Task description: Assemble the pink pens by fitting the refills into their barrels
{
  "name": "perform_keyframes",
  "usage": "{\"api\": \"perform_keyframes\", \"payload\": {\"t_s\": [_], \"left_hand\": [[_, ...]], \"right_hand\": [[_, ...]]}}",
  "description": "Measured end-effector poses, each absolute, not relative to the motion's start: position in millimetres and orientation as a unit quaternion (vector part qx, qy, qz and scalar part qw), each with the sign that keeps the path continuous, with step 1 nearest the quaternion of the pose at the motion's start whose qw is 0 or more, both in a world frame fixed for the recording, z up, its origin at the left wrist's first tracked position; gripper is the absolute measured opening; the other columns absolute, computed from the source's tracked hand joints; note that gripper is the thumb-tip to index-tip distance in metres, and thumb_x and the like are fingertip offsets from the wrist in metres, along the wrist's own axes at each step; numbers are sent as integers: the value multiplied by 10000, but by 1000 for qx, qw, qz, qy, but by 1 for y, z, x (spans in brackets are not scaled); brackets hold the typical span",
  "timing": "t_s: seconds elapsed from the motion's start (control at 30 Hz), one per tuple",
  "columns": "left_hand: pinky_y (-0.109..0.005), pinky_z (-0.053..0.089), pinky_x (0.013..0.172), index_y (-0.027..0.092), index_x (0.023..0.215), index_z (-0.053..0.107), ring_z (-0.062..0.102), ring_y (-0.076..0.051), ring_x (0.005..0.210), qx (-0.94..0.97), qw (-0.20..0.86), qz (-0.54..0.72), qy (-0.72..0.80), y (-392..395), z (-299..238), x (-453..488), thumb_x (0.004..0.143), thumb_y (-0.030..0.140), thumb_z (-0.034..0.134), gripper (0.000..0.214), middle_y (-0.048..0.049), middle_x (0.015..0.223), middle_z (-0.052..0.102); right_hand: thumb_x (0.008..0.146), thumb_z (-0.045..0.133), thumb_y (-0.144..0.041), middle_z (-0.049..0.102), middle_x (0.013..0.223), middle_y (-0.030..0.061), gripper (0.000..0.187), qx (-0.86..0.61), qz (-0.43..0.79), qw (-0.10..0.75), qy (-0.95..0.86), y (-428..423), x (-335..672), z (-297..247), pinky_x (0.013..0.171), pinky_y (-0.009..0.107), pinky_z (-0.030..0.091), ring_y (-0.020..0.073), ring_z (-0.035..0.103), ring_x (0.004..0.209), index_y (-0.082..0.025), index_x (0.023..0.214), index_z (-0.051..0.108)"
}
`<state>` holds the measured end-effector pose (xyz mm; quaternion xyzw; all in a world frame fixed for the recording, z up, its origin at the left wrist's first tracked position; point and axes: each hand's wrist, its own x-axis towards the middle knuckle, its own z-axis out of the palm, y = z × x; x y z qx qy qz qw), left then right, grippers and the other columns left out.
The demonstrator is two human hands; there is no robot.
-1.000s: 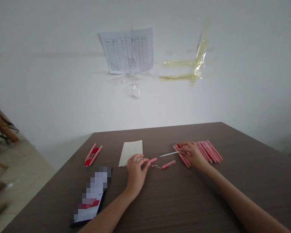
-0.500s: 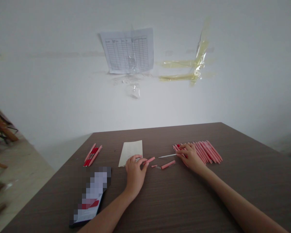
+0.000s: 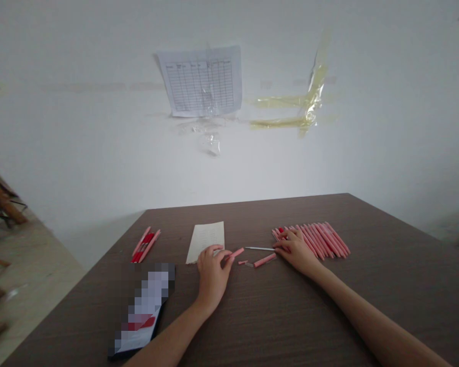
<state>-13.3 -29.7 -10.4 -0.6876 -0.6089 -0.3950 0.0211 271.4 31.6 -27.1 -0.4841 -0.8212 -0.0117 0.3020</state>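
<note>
Between thumb and fingers, my left hand (image 3: 213, 270) pinches a short pink pen barrel (image 3: 236, 253) that points to the right. My right hand (image 3: 297, 251) holds a thin white pen refill (image 3: 259, 248) by its right end. The refill's tip lies close to the barrel's end, with a small gap between them. Just below on the table are a small pink pen part (image 3: 242, 262), a clear piece (image 3: 249, 264) and another pink barrel piece (image 3: 265, 260). A row of pink pens (image 3: 325, 239) lies behind my right hand, which hides part of it.
A cream notepad (image 3: 206, 237) lies behind my left hand. Several pink and red pens (image 3: 146, 245) lie at the left. A phone-like device (image 3: 141, 316), partly blurred out, rests near my left forearm. A white wall (image 3: 252, 168) stands behind the table.
My right hand has moved slightly left, bringing the refill's tip nearer to the barrel. My left hand stays nearly still, holding the barrel.
</note>
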Motion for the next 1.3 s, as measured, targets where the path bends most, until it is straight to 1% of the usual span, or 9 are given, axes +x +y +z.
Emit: {"api": "perform_keyframes", "payload": {"t_s": [0.2,0.27,0.4,0.6,0.7,0.87,1.0,1.1,1.3], "left_hand": [[-461,432,944,266,848,749,562,-255,1039,-692,17,-391,-607,-29,-10,-12,799,253,685,82,-54,1040,636],[-465,430,948,266,849,752,559,-257,1045,-698,15,-390,-600,-29,-8,-12,798,251,691,82,-55,1046,635],[-465,431,958,275,847,752,550,-252,1063,-719,10,-395,-571,-30,-6,-11,792,255,704,75,-50,1058,629],[-478,431,969,277,834,748,536,-248,1080,-747,11,-408,-525,-30,-7,-9,783,285,723,57,-51,1069,615],[-506,417,986,280,823,746,519,-254,1102,-760,17,-406,-506,-31,-6,-7,779,296,729,50,-49,1071,612],[-567,394,997,293,808,749,503,-269,1118,-778,25,-398,-485,-31,-5,-5,770,305,737,41,-46,1075,611],[-577,393,1006,297,809,753,495,-280,1141,-788,28,-391,-474,-31,-5,-6,757,318,749,57,-46,1081,614],[-580,388,1014,296,820,754,492,-282,1153,-791,24,-386,-473,-31,-5,-6,760,324,745,66,-46,1092,617],[-568,406,998,280,820,747,511,-281,1124,-781,18,-392,-485,-30,-6,-6,724,273,779,101,-47,1076,619]], "right_hand": [[869,594,-294,629,1063,74,165,-486,-13,309,-818,31,271,-25,1091,625,222,288,491,1134,-282,877,758],[872,591,-289,633,1072,78,164,-485,-14,322,-813,29,270,-21,1075,614,261,292,492,1123,-274,886,754],[880,589,-283,635,1081,92,162,-457,-1,355,-816,22,265,-14,1001,539,389,291,495,1097,-263,920,745],[889,600,-288,621,1092,93,156,-400,49,369,-838,10,248,-11,1013,523,402,287,484,1136,-270,961,738],[895,607,-287,610,1110,89,160,-391,67,358,-845,4,239,-8,1039,514,383,274,479,1145,-275,980,741],[861,663,-348,626,1070,61,135,-369,69,345,-860,-1,230,-3,1108,566,269,256,495,1120,-298,952,749],[858,665,-330,627,1093,73,142,-367,87,339,-862,-2,225,-2,1093,542,304,264,484,1137,-279,962,748],[862,660,-310,627,1099,77,116,-366,94,337,-862,-3,223,-2,1079,517,329,266,479,1142,-268,909,757],[873,645,-345,627,1077,56,131,-377,89,349,-854,0,227,-2,1110,536,256,253,486,1126,-302,880,769]]}}
